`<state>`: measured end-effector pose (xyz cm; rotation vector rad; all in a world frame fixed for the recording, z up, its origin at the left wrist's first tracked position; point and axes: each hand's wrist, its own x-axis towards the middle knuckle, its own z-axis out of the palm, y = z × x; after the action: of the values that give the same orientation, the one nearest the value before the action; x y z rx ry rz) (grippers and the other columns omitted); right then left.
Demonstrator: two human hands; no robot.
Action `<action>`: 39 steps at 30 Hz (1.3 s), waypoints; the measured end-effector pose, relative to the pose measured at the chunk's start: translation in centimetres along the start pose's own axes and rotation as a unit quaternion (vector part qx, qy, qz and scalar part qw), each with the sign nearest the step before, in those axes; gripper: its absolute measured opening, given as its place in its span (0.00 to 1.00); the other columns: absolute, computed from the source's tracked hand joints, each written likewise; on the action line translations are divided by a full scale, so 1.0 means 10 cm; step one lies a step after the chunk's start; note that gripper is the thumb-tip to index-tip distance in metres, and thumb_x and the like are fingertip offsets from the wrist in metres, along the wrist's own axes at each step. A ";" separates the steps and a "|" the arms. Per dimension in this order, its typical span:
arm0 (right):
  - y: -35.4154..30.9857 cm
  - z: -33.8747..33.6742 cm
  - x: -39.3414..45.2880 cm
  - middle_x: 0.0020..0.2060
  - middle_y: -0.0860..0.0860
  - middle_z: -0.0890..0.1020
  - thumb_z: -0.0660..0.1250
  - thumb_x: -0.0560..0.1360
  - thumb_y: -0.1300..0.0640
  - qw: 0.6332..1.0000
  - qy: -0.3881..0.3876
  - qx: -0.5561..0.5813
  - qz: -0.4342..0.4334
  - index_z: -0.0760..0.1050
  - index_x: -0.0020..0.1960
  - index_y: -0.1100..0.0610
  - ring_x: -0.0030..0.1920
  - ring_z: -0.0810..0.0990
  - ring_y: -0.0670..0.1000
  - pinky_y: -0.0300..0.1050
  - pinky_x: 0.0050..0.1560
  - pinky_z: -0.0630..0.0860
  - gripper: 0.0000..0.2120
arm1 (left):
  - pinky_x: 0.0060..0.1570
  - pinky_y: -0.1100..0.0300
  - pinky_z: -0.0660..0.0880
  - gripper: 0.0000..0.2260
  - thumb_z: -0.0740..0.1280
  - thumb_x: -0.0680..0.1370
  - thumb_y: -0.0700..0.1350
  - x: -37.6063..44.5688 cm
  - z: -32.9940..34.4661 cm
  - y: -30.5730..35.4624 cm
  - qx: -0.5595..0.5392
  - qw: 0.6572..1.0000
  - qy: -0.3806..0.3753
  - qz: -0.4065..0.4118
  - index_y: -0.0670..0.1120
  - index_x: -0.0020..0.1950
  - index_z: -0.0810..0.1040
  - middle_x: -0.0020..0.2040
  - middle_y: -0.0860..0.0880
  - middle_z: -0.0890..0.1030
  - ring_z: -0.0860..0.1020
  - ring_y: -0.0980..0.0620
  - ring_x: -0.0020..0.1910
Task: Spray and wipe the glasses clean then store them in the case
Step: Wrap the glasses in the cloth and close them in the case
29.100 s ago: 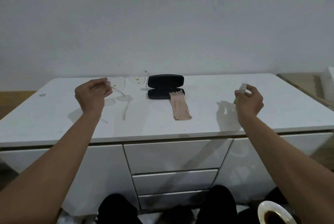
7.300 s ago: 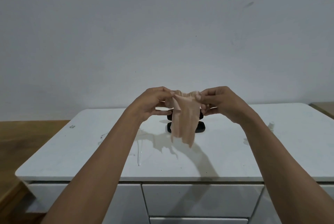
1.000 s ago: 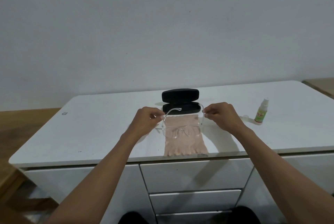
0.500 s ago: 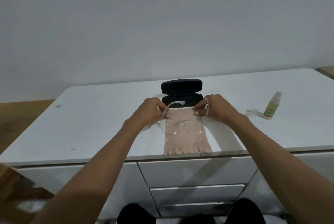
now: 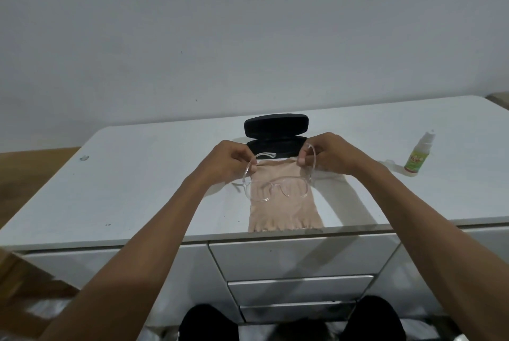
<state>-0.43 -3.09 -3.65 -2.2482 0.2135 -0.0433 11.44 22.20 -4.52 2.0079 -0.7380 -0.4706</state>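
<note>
Clear-framed glasses point(image 5: 275, 188) hover just above a beige cloth point(image 5: 283, 211) spread on the white cabinet top point(image 5: 137, 189). My left hand point(image 5: 230, 159) pinches the left temple arm and my right hand point(image 5: 327, 154) pinches the right temple arm, which is swung partly inward. The lenses face me. Right behind my hands the black glasses case point(image 5: 276, 132) lies open, its lid standing up. A small spray bottle point(image 5: 418, 154) with a green label stands to the right.
The cloth's frilled hem reaches the cabinet's front edge. Drawers point(image 5: 300, 258) sit below the top. A small clear cap point(image 5: 389, 162) lies beside the bottle. Wooden floor point(image 5: 30, 164) shows at left, and my dark-clothed knees are at the bottom.
Over the last second both hands drew closer together on the glasses, and the temple arms folded inward. The view drifted slightly, so the bottle sits farther right.
</note>
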 end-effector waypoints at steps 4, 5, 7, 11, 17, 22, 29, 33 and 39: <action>0.02 -0.04 -0.01 0.30 0.45 0.85 0.63 0.76 0.76 0.997 -0.033 0.069 0.030 0.82 0.46 0.60 0.28 0.77 0.40 0.37 0.29 0.65 0.14 | 0.34 0.67 0.75 0.05 0.75 0.73 0.30 -0.04 -0.03 0.06 -0.035 0.999 -0.009 -0.011 0.38 0.45 0.85 0.39 0.42 0.84 0.81 0.57 0.32; 0.01 -0.04 -0.01 0.32 0.44 0.85 0.65 0.76 0.74 0.997 -0.032 0.062 0.031 0.83 0.49 0.58 0.31 0.78 0.40 0.39 0.31 0.66 0.14 | 0.32 0.67 0.73 0.05 0.75 0.73 0.31 -0.05 -0.04 0.06 -0.031 0.999 -0.009 -0.014 0.39 0.46 0.86 0.38 0.44 0.84 0.79 0.58 0.31; 0.00 -0.05 -0.03 0.37 0.45 0.86 0.70 0.75 0.69 0.997 -0.031 0.056 0.030 0.84 0.53 0.56 0.38 0.79 0.44 0.39 0.34 0.68 0.12 | 0.32 0.66 0.71 0.07 0.76 0.73 0.31 -0.06 -0.05 0.05 -0.030 0.999 -0.012 -0.020 0.39 0.49 0.87 0.35 0.49 0.84 0.78 0.60 0.30; -0.05 -0.09 -0.07 0.42 0.53 0.83 0.70 0.75 0.69 0.995 -0.060 0.070 0.031 0.87 0.51 0.57 0.43 0.75 0.50 0.42 0.39 0.71 0.11 | 0.37 0.62 0.72 0.07 0.75 0.74 0.33 -0.10 -0.08 0.08 -0.036 0.999 -0.020 -0.026 0.38 0.51 0.87 0.35 0.54 0.85 0.76 0.60 0.31; -0.08 -0.10 -0.16 0.46 0.52 0.85 0.62 0.75 0.70 0.991 -0.084 0.093 0.051 0.88 0.48 0.56 0.44 0.76 0.51 0.46 0.44 0.74 0.18 | 0.45 0.54 0.76 0.07 0.72 0.77 0.34 -0.19 -0.15 0.16 -0.049 0.995 -0.068 -0.048 0.42 0.49 0.88 0.47 0.41 0.85 0.76 0.48 0.45; -0.10 -0.10 -0.21 0.49 0.51 0.88 0.58 0.73 0.71 0.990 -0.095 0.091 0.047 0.88 0.44 0.56 0.46 0.77 0.50 0.46 0.47 0.74 0.21 | 0.46 0.54 0.76 0.13 0.64 0.76 0.32 -0.22 -0.14 0.20 -0.016 0.995 -0.087 -0.050 0.43 0.45 0.88 0.46 0.42 0.85 0.77 0.49 0.43; -0.09 -0.09 -0.22 0.40 0.50 0.87 0.57 0.68 0.73 0.992 -0.109 0.048 0.040 0.86 0.44 0.63 0.43 0.74 0.49 0.44 0.43 0.69 0.20 | 0.44 0.56 0.73 0.14 0.62 0.68 0.43 -0.24 -0.09 0.21 0.012 0.993 -0.109 -0.044 0.38 0.42 0.85 0.45 0.42 0.87 0.77 0.49 0.44; -0.04 -0.06 -0.22 0.43 0.53 0.88 0.59 0.71 0.73 0.992 -0.067 0.090 0.056 0.85 0.48 0.61 0.42 0.79 0.47 0.44 0.41 0.70 0.19 | 0.42 0.55 0.72 0.11 0.61 0.72 0.32 -0.26 -0.09 0.18 -0.023 0.997 -0.051 -0.050 0.40 0.41 0.83 0.45 0.40 0.87 0.79 0.47 0.43; 0.04 0.05 -0.39 0.44 0.50 0.86 0.66 0.66 0.62 0.988 0.055 0.135 0.047 0.84 0.45 0.58 0.41 0.77 0.50 0.42 0.37 0.72 0.11 | 0.42 0.54 0.74 0.13 0.62 0.72 0.30 -0.46 -0.09 0.01 0.032 0.998 0.056 -0.014 0.43 0.44 0.83 0.42 0.45 0.85 0.80 0.50 0.40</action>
<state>-4.31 -2.24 -4.12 -1.9655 0.3511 -0.1372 8.44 25.77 -3.78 2.0877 -0.6635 -0.3504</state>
